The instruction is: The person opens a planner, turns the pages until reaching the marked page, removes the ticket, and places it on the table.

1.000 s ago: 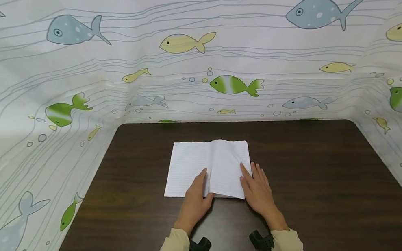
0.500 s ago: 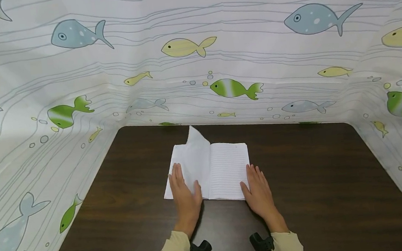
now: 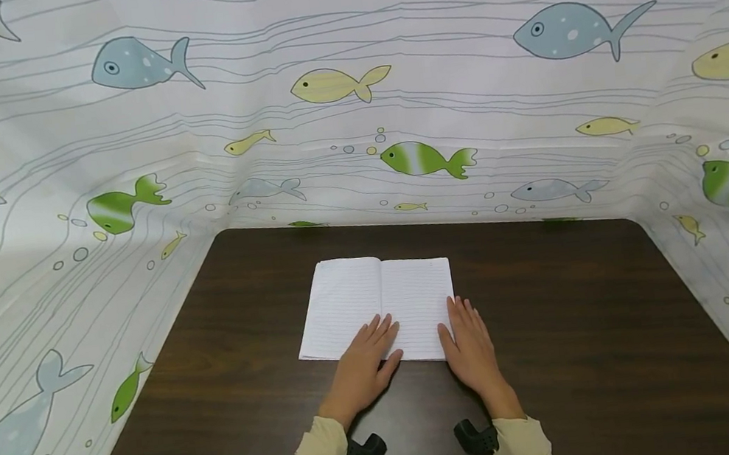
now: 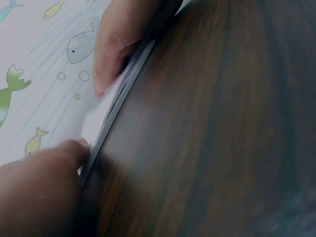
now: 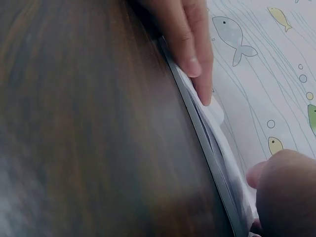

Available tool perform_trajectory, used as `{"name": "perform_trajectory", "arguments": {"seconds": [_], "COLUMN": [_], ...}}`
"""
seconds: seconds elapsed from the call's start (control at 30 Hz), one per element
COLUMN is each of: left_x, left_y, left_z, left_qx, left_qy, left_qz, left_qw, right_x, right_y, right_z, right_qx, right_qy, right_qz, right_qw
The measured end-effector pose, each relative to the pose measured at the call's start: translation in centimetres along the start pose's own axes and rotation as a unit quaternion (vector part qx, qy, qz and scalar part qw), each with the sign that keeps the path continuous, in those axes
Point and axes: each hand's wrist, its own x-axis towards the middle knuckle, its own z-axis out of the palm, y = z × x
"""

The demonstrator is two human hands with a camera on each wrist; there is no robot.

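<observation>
1 raised page (image 3: 345, 296) now lies flat at left.

Free room over tabletop (image 3: 589, 330) beside right hand (image 3: 473, 353), fish-print sheet (image 3: 505, 105) beyond.

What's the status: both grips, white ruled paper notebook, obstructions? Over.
Left grip over lower middle of white ruled paper notebook; right grip at its right edge. Notebook lies open. Left grip hides some lines.

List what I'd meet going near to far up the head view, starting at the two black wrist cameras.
Black wrist cameras, level with each other → left hand and right hand, roughly side by side → open lined notebook → far strip of dark wood-grain table → fish-print backdrop.
</observation>
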Motion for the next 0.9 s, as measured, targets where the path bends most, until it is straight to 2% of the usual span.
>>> {"name": "perform_trajectory", "arguments": {"seconds": [0.07,0.3,0.63,0.73,0.9], "left_x": [-0.03,-0.11,-0.02,-0.03,-0.07], "left_y": [0.09,0.22,0.12,0.09,0.12], "left_z": [0.03,-0.12,0.00,-0.01,-0.22], "left_qx": [0.007,0.005,-0.005,-0.015,-0.045], "left_qy": [-0.015,-0.019,0.001,0.003,-0.001], "left_qz": [0.000,-0.005,-0.001,-0.010,-0.043], "left_qw": [0.9999,0.9998,1.0000,0.9998,0.9981], "right_x": [0.06,-0.03,-0.10,-0.04,0.00], "right_y": [0.07,0.03,-0.06,-0.17,-0.32], "right_z": [0.02,-0.02,0.06,0.03,0.01], "right_qx": [-0.001,-0.002,-0.016,-0.010,-0.002], "right_qy": [0.003,0.007,0.007,0.007,-0.004], "right_qz": [0.000,-0.003,-0.003,-0.001,0.001], "right_qw": [1.0000,1.0000,0.9998,0.9999,1.0000]}}
